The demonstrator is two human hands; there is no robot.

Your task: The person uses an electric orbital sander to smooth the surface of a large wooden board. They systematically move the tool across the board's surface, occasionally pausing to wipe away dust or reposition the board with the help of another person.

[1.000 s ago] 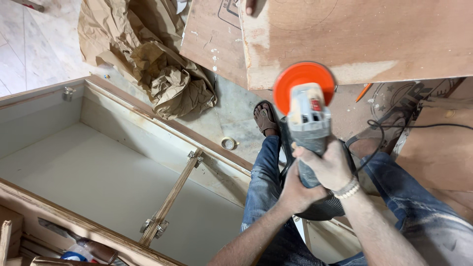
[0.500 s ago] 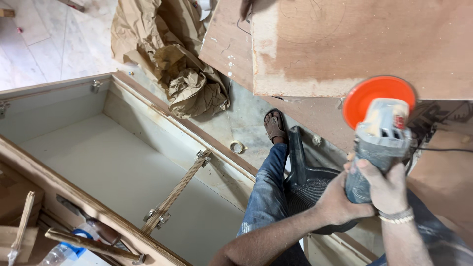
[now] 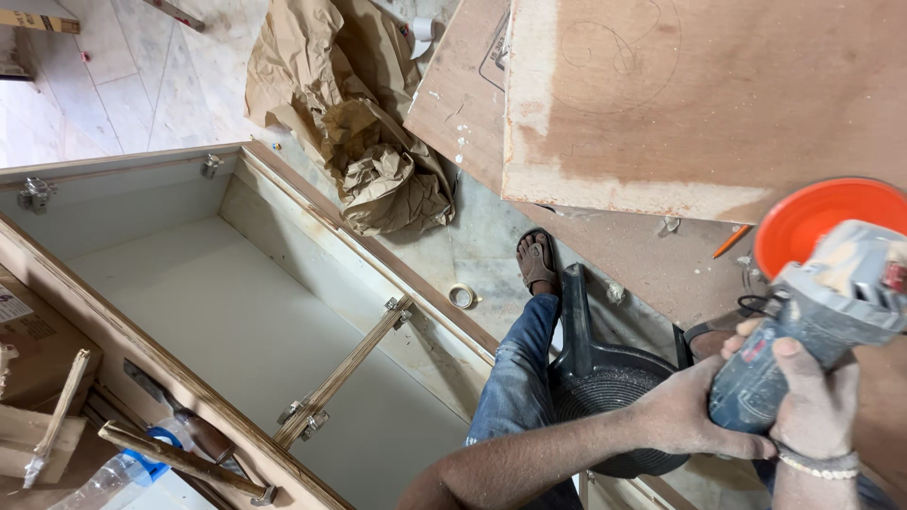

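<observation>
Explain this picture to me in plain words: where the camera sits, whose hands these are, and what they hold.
The single view comes from a camera worn on a person's head, looking down at their own hands and legs. No machine works here, only two bare hands. The left hand and right hand both grip an angle grinder, a grey power tool with an orange guard at its end. The person sits on a dark plastic stool, one sandalled foot on the floor. To the left lies an open wooden cabinet with a wooden brace across it. Above are plywood sheets, crumpled brown paper and a small tape roll.
</observation>
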